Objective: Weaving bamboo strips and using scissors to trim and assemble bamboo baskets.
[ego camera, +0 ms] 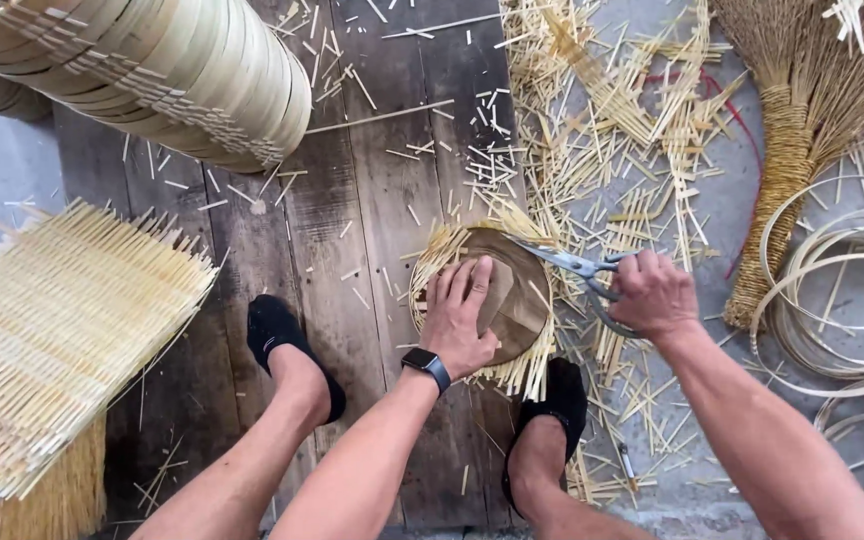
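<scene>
A round woven mat [527, 365] with a brown disc [517, 295] on top lies on dark wooden boards [352, 240] between the person's feet, its uncut strip ends sticking out past the disc's rim. The left hand [459, 318] lies flat on the disc with fingers spread, pressing it down; a watch [426, 367] sits on that wrist. The right hand [652, 295] is closed around the handles of scissors [574, 265], whose blades reach to the mat's far edge, just right of the left hand's fingertips. Cut bamboo bits [602, 180] litter the floor beyond and around the right hand. Right of that hand lie a broom [787, 170] and thin hoops [832, 300]. Well left of the left hand sits a pile of square woven mats [62, 320], and beyond it, a stack of round bamboo rims [172, 70].
</scene>
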